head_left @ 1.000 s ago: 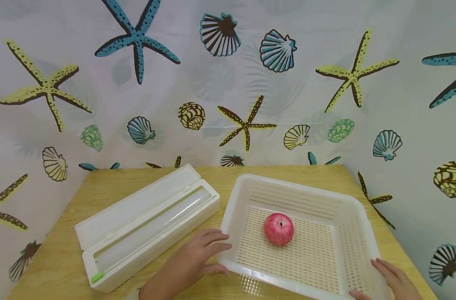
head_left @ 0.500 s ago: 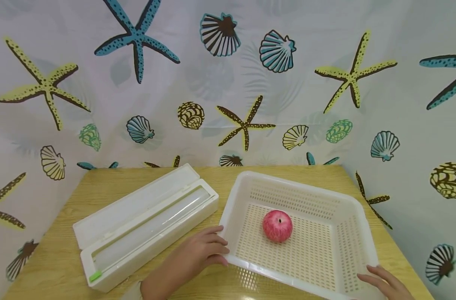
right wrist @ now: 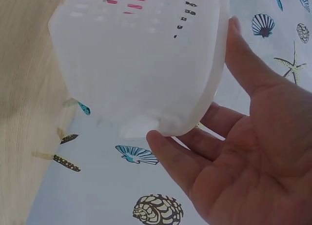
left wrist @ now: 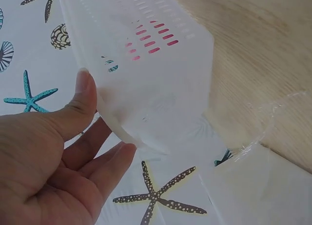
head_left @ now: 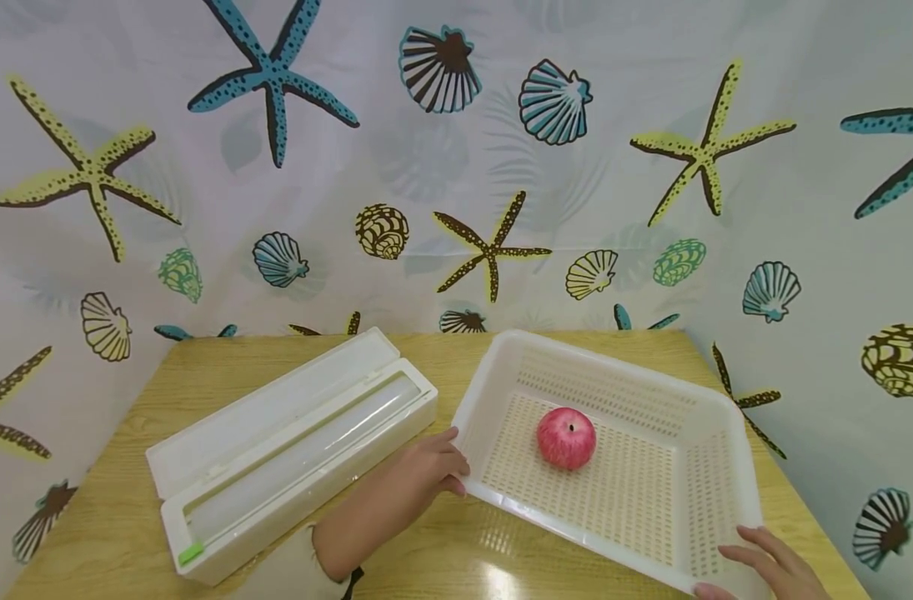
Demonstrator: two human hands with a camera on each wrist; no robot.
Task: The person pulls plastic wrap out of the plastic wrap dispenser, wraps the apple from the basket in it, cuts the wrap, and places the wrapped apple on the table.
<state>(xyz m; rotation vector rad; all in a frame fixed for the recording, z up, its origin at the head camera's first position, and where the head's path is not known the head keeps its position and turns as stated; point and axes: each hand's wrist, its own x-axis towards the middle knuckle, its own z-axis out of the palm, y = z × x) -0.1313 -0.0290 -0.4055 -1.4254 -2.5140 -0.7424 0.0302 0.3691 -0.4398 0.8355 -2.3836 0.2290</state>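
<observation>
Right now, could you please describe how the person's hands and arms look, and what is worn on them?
The left hand and the right hand are bare, without gloves. A pale cream sleeve covers part of the left forearm; a small black piece shows at its edge, too little to identify. No sleeve shows on the right side.
</observation>
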